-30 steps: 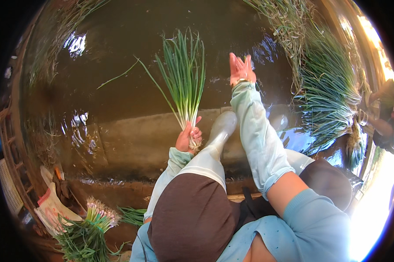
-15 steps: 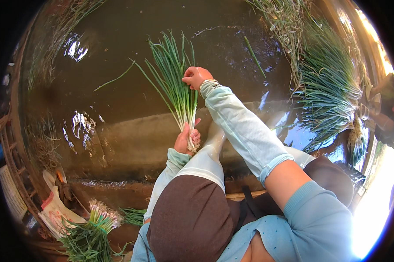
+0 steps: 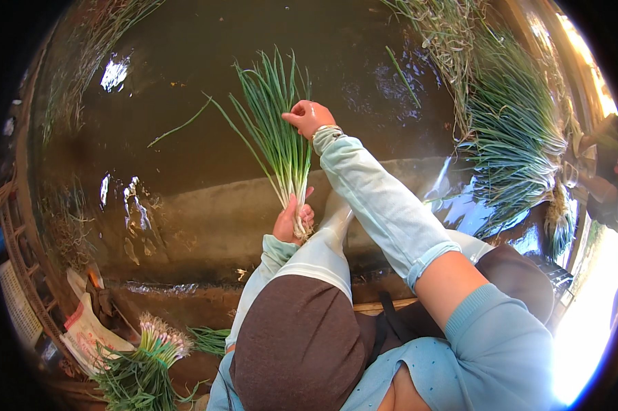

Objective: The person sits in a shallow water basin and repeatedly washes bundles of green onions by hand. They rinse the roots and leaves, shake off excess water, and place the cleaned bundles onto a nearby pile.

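A fanned bunch of green onions stands over muddy water, its white stems and roots low, leaves spread upward. My left hand grips it round the white lower stems, just above my boot. My right hand pinches at the green leaves on the bunch's right side, fingers closed on them. A loose leaf lies apart to the left, and another floats at upper right.
A large pile of green onions lines the right edge, with part of another person beyond. At lower left lie a tied bunch, a printed white sack and a lattice frame. My boots are in the water.
My right hand has moved left from open-fingered over the water to closed among the leaves. The bunch leans slightly further left. A loose leaf now floats at upper right.
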`<act>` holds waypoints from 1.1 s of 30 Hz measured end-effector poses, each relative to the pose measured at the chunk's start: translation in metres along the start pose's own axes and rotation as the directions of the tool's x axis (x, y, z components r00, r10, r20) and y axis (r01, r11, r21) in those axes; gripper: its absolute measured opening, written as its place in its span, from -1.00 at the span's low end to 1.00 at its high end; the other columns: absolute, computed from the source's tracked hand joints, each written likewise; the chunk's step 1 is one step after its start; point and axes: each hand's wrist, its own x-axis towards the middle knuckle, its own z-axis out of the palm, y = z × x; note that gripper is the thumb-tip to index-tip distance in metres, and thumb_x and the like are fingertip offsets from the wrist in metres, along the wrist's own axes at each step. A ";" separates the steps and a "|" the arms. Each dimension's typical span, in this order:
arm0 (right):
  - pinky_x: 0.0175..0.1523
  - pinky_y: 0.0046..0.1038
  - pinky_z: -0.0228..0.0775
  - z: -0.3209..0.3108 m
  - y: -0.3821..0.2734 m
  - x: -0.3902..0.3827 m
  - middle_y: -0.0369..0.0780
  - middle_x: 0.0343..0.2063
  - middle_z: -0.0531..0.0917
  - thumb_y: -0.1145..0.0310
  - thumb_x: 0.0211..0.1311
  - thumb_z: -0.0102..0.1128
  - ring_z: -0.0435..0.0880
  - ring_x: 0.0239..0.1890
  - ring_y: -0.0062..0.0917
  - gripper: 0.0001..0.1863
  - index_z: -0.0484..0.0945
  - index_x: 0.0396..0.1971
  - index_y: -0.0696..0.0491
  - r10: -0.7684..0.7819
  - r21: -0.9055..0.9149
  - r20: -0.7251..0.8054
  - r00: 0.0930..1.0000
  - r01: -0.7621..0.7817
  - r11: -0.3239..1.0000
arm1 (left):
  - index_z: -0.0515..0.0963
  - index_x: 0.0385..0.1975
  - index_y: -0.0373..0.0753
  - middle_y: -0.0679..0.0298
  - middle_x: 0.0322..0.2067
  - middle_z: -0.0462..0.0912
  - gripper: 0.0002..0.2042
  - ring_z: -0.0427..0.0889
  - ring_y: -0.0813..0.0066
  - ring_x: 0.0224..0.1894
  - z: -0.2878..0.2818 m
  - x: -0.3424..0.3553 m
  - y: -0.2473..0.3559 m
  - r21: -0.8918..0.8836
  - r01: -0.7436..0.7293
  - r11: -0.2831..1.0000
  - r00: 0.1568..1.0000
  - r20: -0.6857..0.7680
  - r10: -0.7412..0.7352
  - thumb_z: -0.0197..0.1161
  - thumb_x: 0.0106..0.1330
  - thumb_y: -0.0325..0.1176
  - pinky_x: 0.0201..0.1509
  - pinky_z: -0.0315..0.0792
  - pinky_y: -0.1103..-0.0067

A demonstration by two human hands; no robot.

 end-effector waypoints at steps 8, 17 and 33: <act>-0.40 -0.61 0.52 -0.006 0.007 -0.003 -0.10 -0.41 0.65 0.52 0.18 0.08 0.65 -0.49 -0.56 -0.81 0.47 -0.24 0.31 0.199 0.623 0.270 0.942 -0.329 0.710 | 0.19 0.23 -0.29 0.46 -0.62 0.26 -0.46 0.22 0.66 -0.54 0.001 -0.001 0.002 0.056 -0.029 0.998 0.997 -0.066 0.032 -0.11 0.43 0.00 -0.46 0.18 0.71; -0.40 -0.58 0.52 -0.017 0.010 -0.012 -0.19 -0.46 0.60 0.39 0.16 0.23 0.62 -0.48 -0.58 -0.79 0.47 -0.32 0.21 0.058 0.616 0.201 0.978 -0.173 0.769 | 0.19 0.23 -0.29 0.45 -0.61 0.29 -0.46 0.26 0.67 -0.53 0.003 -0.001 0.004 0.072 -0.022 0.997 0.998 -0.062 0.026 -0.08 0.43 -0.01 -0.47 0.21 0.72; -0.38 -0.58 0.54 -0.030 0.070 0.006 -0.18 -0.47 0.60 0.46 0.13 0.26 0.60 -0.53 -0.57 -0.76 0.45 -0.27 0.24 0.484 0.778 -0.354 0.800 -0.035 0.628 | 0.26 0.18 -0.29 0.44 -0.61 0.32 -0.55 0.25 0.66 -0.55 -0.001 0.002 0.008 0.148 -0.088 0.985 0.989 -0.104 0.104 -0.05 0.44 -0.11 -0.52 0.19 0.71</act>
